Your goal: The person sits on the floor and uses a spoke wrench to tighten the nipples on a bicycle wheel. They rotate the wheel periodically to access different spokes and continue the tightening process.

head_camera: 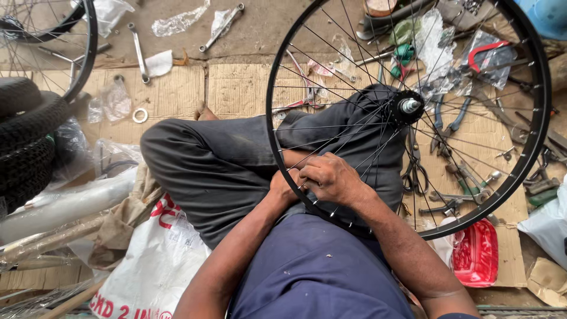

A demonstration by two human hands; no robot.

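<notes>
Corrugated cardboard floor (177, 94), black spoked wheel rim (277, 153) — both hands' grips pinched on it, left hand (283, 188), right hand (331, 177).

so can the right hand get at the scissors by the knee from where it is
Probably yes, though not directly. The right hand is at the rim of the bicycle wheel, and the scissors lie on the cardboard behind the spokes, so it would need to reach around the wheel.

Both forearms reach forward from the bottom of the view and meet over the lap. The right hand (332, 179) lies on top, knuckles up, its fingers curled in a tight pinch. The left hand (283, 188) sits just beside and partly under it (mostly hidden, so its grip cannot be made out), wrist bent inward. The crossed legs lie folded beneath.
</notes>
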